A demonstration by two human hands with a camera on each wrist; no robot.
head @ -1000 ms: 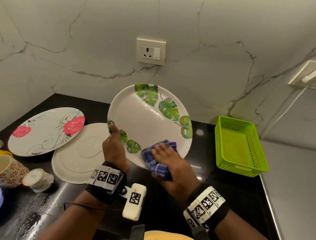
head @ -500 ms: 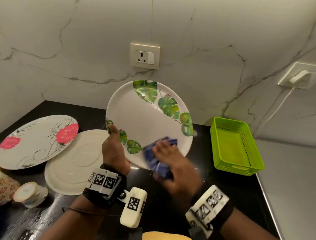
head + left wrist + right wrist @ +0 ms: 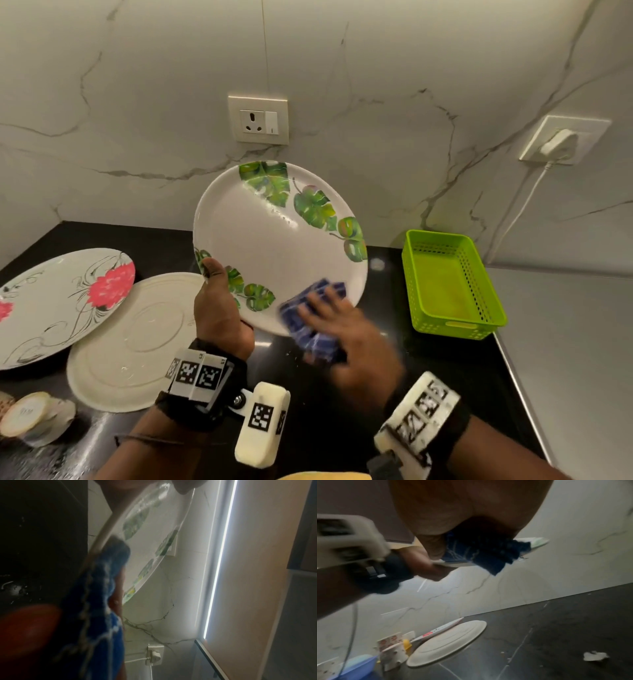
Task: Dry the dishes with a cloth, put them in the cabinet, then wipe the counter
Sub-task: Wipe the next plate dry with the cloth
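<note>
We take the leaf plate (image 3: pixel 274 246) as our landmark. Far to its left the flower plate (image 3: pixel 65 298) lies flat on the black counter (image 3: pixel 394 404), with its edge over the plain white plate (image 3: pixel 137 339) just beside our landmark; a small cup (image 3: pixel 34 416) stands nearer to us at that side. We judge that these dishes still wait to be dried.

Our left hand (image 3: pixel 219 308) grips the leaf plate at its lower left rim, the thumb laid on the front face, the other fingers hidden behind. We hold the plate tilted up, above the counter and in front of the marble wall, so that its face is open to the cloth and the water can run down.

At the plate's lower right rim our right hand (image 3: pixel 346 339) presses the blue cloth (image 3: pixel 315 322) against the face with fingers spread; the thumb appears to clamp the cloth from below.

To the right of the plate the green basket (image 3: pixel 448 284) stands apart, so the wiping hand has some free room there. The top rim of the plate comes close to the wall, so we should not push it backward.
</note>
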